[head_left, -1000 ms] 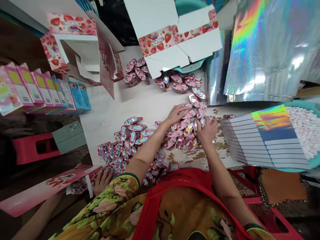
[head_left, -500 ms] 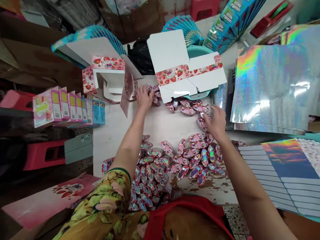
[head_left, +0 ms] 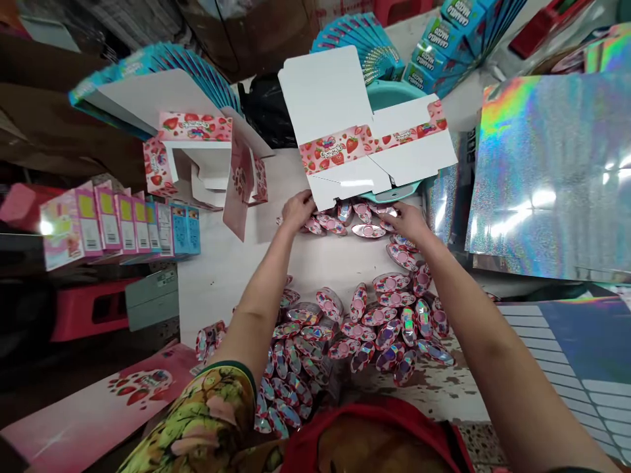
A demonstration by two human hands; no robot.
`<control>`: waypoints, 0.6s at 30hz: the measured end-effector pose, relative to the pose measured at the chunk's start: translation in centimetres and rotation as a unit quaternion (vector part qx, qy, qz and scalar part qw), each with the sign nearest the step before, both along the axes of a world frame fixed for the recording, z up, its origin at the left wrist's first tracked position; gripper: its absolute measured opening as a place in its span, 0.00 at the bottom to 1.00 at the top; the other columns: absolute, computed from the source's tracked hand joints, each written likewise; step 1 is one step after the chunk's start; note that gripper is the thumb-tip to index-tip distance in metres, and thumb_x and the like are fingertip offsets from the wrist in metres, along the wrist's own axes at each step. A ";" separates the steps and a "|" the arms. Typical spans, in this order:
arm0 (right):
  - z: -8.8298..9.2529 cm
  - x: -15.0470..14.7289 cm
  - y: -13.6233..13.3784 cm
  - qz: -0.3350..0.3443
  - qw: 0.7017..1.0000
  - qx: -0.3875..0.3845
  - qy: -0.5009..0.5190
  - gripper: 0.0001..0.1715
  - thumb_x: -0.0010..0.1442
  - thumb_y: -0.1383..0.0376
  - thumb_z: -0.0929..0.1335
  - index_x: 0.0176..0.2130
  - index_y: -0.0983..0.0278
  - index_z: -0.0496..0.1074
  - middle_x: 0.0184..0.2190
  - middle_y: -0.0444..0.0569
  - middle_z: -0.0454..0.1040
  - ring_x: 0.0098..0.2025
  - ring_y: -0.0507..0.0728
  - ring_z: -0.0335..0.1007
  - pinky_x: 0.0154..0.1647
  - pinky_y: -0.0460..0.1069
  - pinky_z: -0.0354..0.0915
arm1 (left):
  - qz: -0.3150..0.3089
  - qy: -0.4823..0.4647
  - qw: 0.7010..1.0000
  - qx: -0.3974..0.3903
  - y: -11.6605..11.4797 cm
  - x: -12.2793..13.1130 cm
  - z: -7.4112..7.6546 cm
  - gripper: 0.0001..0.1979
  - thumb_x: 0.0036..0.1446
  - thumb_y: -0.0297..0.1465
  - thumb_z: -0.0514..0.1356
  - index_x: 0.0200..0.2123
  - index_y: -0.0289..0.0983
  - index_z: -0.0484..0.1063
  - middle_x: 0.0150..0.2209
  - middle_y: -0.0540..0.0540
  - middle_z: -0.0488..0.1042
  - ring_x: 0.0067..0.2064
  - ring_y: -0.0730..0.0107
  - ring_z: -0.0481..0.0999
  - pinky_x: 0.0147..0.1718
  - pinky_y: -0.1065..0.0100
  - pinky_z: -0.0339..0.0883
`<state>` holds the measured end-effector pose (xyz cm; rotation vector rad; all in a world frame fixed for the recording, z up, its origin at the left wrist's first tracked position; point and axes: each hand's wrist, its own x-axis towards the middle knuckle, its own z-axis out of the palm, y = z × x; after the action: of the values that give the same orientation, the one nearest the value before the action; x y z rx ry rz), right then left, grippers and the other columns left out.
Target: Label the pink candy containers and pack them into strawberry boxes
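Both my arms reach to the far side of a white table point(head_left: 231, 263). My left hand point(head_left: 297, 209) rests, fingers curled, on small pink oval packets point(head_left: 369, 230) that lie in a row under an unfolded strawberry carton point(head_left: 355, 141). My right hand point(head_left: 408, 221) lies on the right end of the same row, fingers bent down over the packets. Whether either hand grips a packet is hidden. A large heap of the same shiny packets point(head_left: 345, 328) lies nearer to me, between my forearms.
A half-folded strawberry box point(head_left: 197, 151) stands at the left. Pink and blue small boxes point(head_left: 118, 226) line a shelf at far left. Holographic sheets point(head_left: 547, 171) lean at the right, with striped flat cartons point(head_left: 566, 355) below. Blue cartons point(head_left: 444, 52) fan out behind a teal basin point(head_left: 389, 95).
My hands left the near heap and reached to the far packets. Over the last half second they drew together under the unfolded carton, the left moving right, the right moving up and left.
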<state>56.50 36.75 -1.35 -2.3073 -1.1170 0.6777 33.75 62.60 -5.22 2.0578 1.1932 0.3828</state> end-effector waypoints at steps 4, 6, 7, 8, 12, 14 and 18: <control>0.9 -0.9 -2.6 -0.001 0.998 0.006 0.066 0.30 0.61 0.54 0.71 0.59 0.62 0.76 0.50 0.53 0.82 0.45 0.62 0.79 0.50 0.55 0.71 | -0.038 0.041 0.998 -0.005 -6.9 -0.2 0.4 0.18 0.57 0.48 0.65 0.45 0.46 0.82 0.48 0.42 0.83 0.52 0.41 0.79 0.52 0.51 0.69; 1.5 -1.6 -4.3 0.001 0.998 -0.016 0.066 0.30 0.61 0.54 0.71 0.60 0.61 0.75 0.50 0.52 0.82 0.46 0.63 0.80 0.50 0.56 0.72 | -0.097 0.014 0.995 -0.004 -10.9 -0.3 0.8 0.20 0.60 0.51 0.61 0.48 0.48 0.81 0.51 0.44 0.82 0.51 0.45 0.79 0.51 0.53 0.70; 1.8 -1.9 -5.2 0.010 0.998 -0.032 0.059 0.30 0.60 0.54 0.72 0.59 0.61 0.76 0.50 0.53 0.82 0.46 0.64 0.80 0.51 0.56 0.72 | -0.128 0.004 0.992 -0.011 -12.7 -0.5 1.1 0.21 0.62 0.52 0.60 0.50 0.49 0.79 0.52 0.44 0.81 0.51 0.46 0.80 0.50 0.53 0.70; 2.2 -2.1 -6.0 0.024 0.997 -0.049 0.055 0.29 0.59 0.54 0.73 0.58 0.60 0.77 0.50 0.53 0.82 0.47 0.64 0.80 0.52 0.57 0.72 | -0.156 0.000 0.987 -0.023 -14.1 -0.7 1.4 0.23 0.62 0.53 0.59 0.53 0.49 0.78 0.53 0.45 0.80 0.50 0.47 0.80 0.50 0.53 0.71; 3.5 -2.2 -7.4 0.037 0.991 -0.072 0.103 0.28 0.58 0.51 0.74 0.53 0.62 0.78 0.51 0.56 0.81 0.49 0.65 0.79 0.54 0.59 0.73 | -0.133 -0.009 0.990 -0.037 -14.2 -1.4 2.1 0.22 0.60 0.52 0.62 0.51 0.48 0.77 0.55 0.43 0.78 0.56 0.42 0.75 0.57 0.47 0.67; 3.8 -2.1 -6.3 0.000 0.994 -0.032 0.100 0.34 0.61 0.47 0.72 0.58 0.64 0.74 0.57 0.60 0.77 0.54 0.66 0.77 0.56 0.61 0.72 | -0.025 -0.036 0.999 -0.018 -11.2 -1.0 1.6 0.17 0.61 0.46 0.63 0.47 0.43 0.77 0.56 0.38 0.76 0.62 0.39 0.70 0.63 0.43 0.61; 3.4 -2.7 -1.2 -0.026 0.998 0.017 0.062 0.45 0.58 0.45 0.73 0.63 0.69 0.68 0.62 0.66 0.72 0.58 0.70 0.73 0.57 0.63 0.70 | 0.030 -0.192 0.978 -0.076 -5.0 2.1 -0.9 0.36 0.48 0.35 0.71 0.60 0.36 0.66 0.64 0.33 0.67 0.69 0.42 0.62 0.69 0.44 0.54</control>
<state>53.79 35.50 2.06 -2.2264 -1.0004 0.7641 35.83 57.58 -6.16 1.7207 1.0155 0.6639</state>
